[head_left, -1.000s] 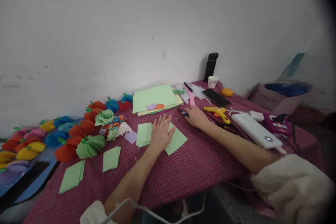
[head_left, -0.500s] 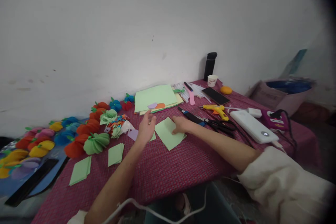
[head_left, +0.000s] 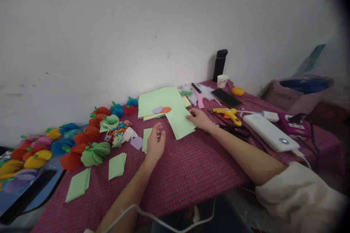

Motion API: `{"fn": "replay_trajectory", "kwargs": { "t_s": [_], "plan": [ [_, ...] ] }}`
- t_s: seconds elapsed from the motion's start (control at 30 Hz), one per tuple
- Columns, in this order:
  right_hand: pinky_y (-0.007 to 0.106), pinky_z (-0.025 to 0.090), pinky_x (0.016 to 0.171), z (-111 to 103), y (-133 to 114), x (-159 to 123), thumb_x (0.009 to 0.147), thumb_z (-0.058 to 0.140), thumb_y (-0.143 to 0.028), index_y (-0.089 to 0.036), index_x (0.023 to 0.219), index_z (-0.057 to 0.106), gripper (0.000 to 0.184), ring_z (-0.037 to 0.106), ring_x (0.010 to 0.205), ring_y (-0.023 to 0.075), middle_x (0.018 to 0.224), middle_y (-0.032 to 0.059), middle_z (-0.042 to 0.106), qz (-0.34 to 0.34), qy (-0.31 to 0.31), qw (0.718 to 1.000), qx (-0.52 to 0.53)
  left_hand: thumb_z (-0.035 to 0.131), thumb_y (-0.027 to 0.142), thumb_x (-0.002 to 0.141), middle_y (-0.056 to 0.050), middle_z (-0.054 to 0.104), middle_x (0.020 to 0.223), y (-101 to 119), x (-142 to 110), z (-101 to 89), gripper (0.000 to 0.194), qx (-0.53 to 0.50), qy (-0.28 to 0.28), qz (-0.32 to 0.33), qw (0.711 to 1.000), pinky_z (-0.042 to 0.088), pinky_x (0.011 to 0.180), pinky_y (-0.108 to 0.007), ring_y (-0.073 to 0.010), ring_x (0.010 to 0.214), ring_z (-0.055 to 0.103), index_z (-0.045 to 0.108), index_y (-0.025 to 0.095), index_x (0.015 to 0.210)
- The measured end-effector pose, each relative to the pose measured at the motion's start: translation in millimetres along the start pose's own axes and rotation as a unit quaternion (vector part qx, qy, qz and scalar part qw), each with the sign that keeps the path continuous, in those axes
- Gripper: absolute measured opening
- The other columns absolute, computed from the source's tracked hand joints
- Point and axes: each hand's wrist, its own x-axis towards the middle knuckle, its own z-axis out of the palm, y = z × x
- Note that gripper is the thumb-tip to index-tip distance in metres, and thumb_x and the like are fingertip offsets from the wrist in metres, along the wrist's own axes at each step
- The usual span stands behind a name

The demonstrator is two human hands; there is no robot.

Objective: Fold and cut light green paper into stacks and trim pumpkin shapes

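On the checked table (head_left: 197,169), the right hand (head_left: 201,120) grips the edge of light green sheets (head_left: 178,122). The left hand (head_left: 155,142), half curled, is beside smaller green cards (head_left: 146,134). A yellow glue gun (head_left: 232,115) lies near the right hand.

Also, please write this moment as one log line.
right hand: holding light-green rectangular paper; left hand: nearest smaller light-green paper pieces; nearby: yellow glue gun
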Motion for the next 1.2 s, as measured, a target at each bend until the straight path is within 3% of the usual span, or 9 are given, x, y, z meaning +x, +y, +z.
{"fn": "replay_trajectory", "kwargs": {
  "t_s": [0.17, 0.3, 0.43, 0.53, 0.67, 0.83, 1.03, 1.2],
  "plan": [
    [0.023, 0.037, 0.059, 2.6, 2.8, 2.8, 0.073, 0.046, -0.038, -0.016, 0.072, 0.058, 0.026, 0.051, 0.067, 0.0134, 0.073, 0.0024, 0.059, 0.016, 0.085, 0.996, 0.017, 0.044, 0.029, 0.077, -0.008, 0.055, 0.105, 3.1, -7.4, 8.8, 0.039, 0.009, -0.024, 0.003, 1.0, 0.044, 0.073, -0.028, -0.0145, 0.084, 0.056, 0.042, 0.019, 0.115],
    [0.023, 0.037, 0.056, -6.0, -4.0, 1.7, 0.073, 0.046, -0.041, -0.016, 0.073, 0.058, 0.028, 0.049, 0.062, 0.0127, 0.069, 0.001, 0.057, 0.014, 0.11, 0.986, 0.125, 0.043, 0.034, 0.078, -0.009, 0.056, 0.104, 0.1, -2.9, 6.3, 0.039, -0.025, 0.009, -0.024, 0.999, 0.044, 0.074, -0.028, -0.0153, 0.089, 0.055, 0.043, 0.019, 0.114],
    [0.022, 0.039, 0.055, -8.7, -21.5, -8.8, 0.072, 0.049, -0.041, -0.017, 0.082, 0.055, 0.027, 0.049, 0.059, 0.0105, 0.071, -0.0012, 0.057, -0.013, 0.03, 0.932, 0.36, 0.04, 0.044, 0.079, -0.009, 0.052, 0.113, -0.1, 4.2, -4.1, 0.046, -0.136, 0.041, -0.104, 0.984, 0.044, 0.075, -0.028, -0.0162, 0.095, 0.053, 0.042, 0.02, 0.118],
    [0.023, 0.04, 0.057, -1.9, -33.9, -19.1, 0.07, 0.053, -0.04, -0.017, 0.083, 0.055, 0.026, 0.051, 0.06, 0.0099, 0.073, -0.0007, 0.058, -0.026, -0.037, 0.898, 0.438, 0.039, 0.049, 0.078, -0.011, 0.054, 0.113, 5.7, 5.4, -10.6, 0.052, -0.258, -0.014, -0.148, 0.954, 0.045, 0.072, -0.029, -0.0175, 0.093, 0.055, 0.042, 0.018, 0.119],
    [0.02, 0.037, 0.051, 6.0, -38.5, -25.7, 0.068, 0.055, -0.042, -0.016, 0.08, 0.055, 0.029, 0.047, 0.054, 0.0075, 0.068, -0.001, 0.056, -0.029, -0.08, 0.9, 0.428, 0.056, 0.046, 0.067, -0.012, 0.063, 0.095, 11.4, 3.7, -14.0, 0.051, -0.325, -0.089, -0.184, 0.923, 0.046, 0.061, -0.027, -0.0179, 0.076, 0.059, 0.054, 0.011, 0.105],
    [0.019, 0.031, 0.043, 5.8, -34.4, -25.5, 0.068, 0.056, -0.044, -0.014, 0.07, 0.053, 0.031, 0.039, 0.044, 0.0051, 0.053, -0.0041, 0.048, -0.026, -0.14, 0.911, 0.386, 0.063, 0.041, 0.062, -0.006, 0.065, 0.072, 11.7, 3.6, -14.7, 0.043, -0.321, -0.063, -0.194, 0.925, 0.045, 0.054, -0.025, -0.0143, 0.058, 0.058, 0.062, 0.01, 0.09],
    [0.019, 0.028, 0.041, 6.7, -33.6, -29.4, 0.07, 0.054, -0.042, -0.013, 0.065, 0.053, 0.03, 0.037, 0.041, 0.0049, 0.048, -0.0052, 0.046, -0.04, -0.198, 0.913, 0.354, 0.063, 0.039, 0.063, -0.006, 0.066, 0.075, 15.3, 1.6, -15.3, 0.042, -0.334, -0.082, -0.179, 0.922, 0.047, 0.058, -0.029, -0.0155, 0.061, 0.059, 0.061, 0.011, 0.094],
    [0.019, 0.029, 0.04, 6.4, -35.2, -31.9, 0.07, 0.054, -0.042, -0.012, 0.072, 0.057, 0.03, 0.038, 0.041, 0.0053, 0.051, -0.004, 0.048, -0.04, -0.235, 0.903, 0.359, 0.061, 0.038, 0.065, -0.006, 0.065, 0.071, 12.4, 0.8, -15.2, 0.039, -0.304, -0.093, -0.175, 0.932, 0.047, 0.058, -0.029, -0.0155, 0.059, 0.057, 0.063, 0.009, 0.091]
  ]
}}
